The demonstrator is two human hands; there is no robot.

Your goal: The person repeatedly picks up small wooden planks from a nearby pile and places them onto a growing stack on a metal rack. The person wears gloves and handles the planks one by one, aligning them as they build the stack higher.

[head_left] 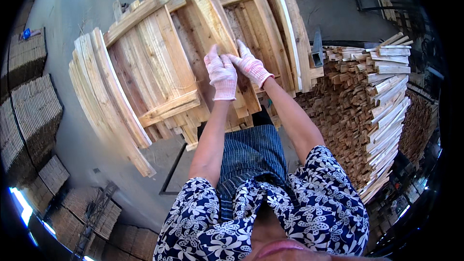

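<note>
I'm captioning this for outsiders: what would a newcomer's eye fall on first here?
Probably the pale gloves near the middle, where the left hand and right hand are close together at a board among a broad load of planks. Next, the big stack of cut wood on the right. Then the navy top with white flowers at the bottom.

The left forearm (pixel 211 137), bare below the elbow, extends forward, nearly straight. The right forearm (pixel 291 116), also bare, angles forward and inward. The pink-and-white knit-gloved left hand (pixel 222 75) points its fingers forward. The matching gloved right hand (pixel 251 66) lies just beside it, fingers directed forward and left. Both wrists are near each other. The full finger closure is not discernible.
</note>
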